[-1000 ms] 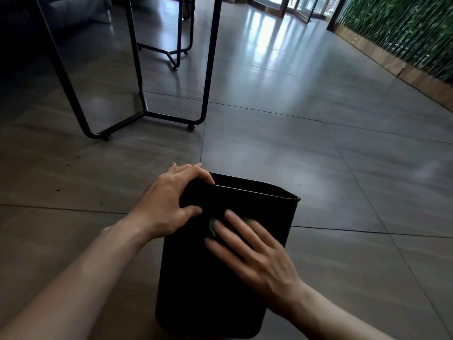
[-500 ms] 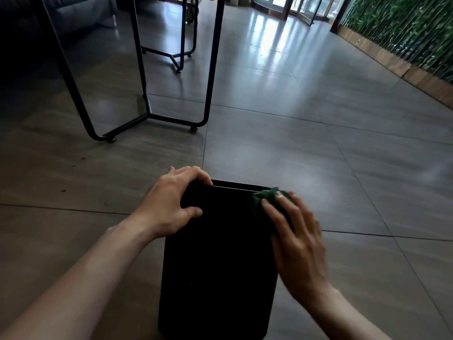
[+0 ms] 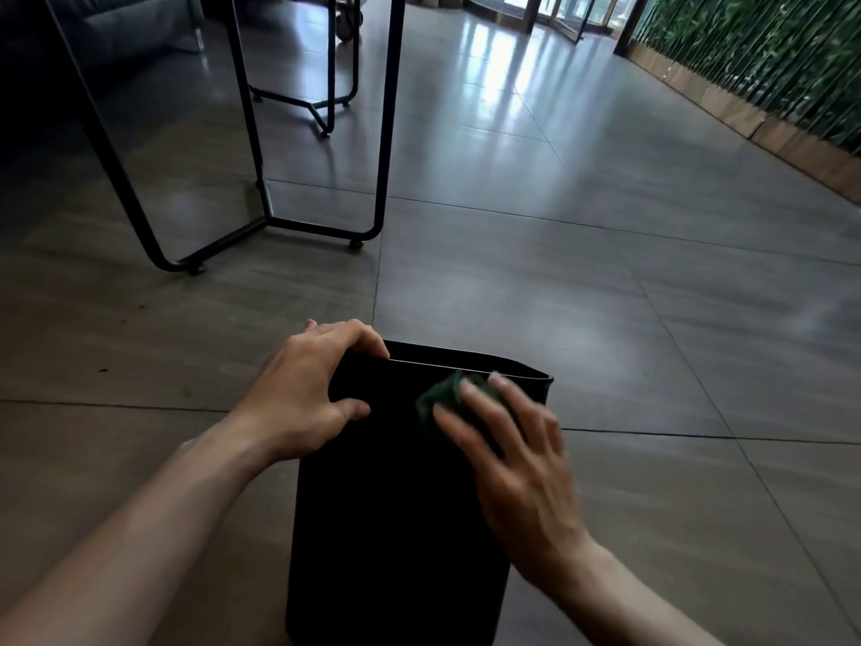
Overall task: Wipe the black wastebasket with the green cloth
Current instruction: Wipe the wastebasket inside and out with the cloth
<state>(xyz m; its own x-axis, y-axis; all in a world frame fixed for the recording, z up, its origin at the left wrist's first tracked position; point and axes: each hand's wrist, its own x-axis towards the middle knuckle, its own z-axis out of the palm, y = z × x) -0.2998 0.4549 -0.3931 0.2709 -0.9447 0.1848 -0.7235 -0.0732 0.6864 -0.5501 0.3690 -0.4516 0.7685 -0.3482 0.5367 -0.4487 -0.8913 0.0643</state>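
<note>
While the right hand [image 3: 510,452] lies flat with its fingers [image 3: 470,403] spread and nearly straight, it presses a bunched green cloth [image 3: 442,396] against the near side of the black wastebasket [image 3: 396,505], just below the rim and toward the right corner of that side. Only a dark green fold of the cloth shows past the fingertips; the rest sits hidden under the palm. This hand is slightly blurred.

The left hand [image 3: 310,396] grips the wastebasket at its upper left corner, fingers curled over the rim and the thumb braced against the near side. Both bare forearms reach in from the bottom edge of the view.

The wastebasket stands on the floor [image 3: 559,272] close to the person, its near face filling the lower middle of the view and its opening seen as a thin sliver past the rim. It sits across a joint between large grey tiles.

Farther out to the left, a black metal frame [image 3: 261,226] on small feet rests on the tiles, with a second frame [image 3: 326,100] behind it. A strip of green plants [image 3: 768,53] above a wooden border runs along the right side, and glass doors [image 3: 550,7] let in light at the far end.
</note>
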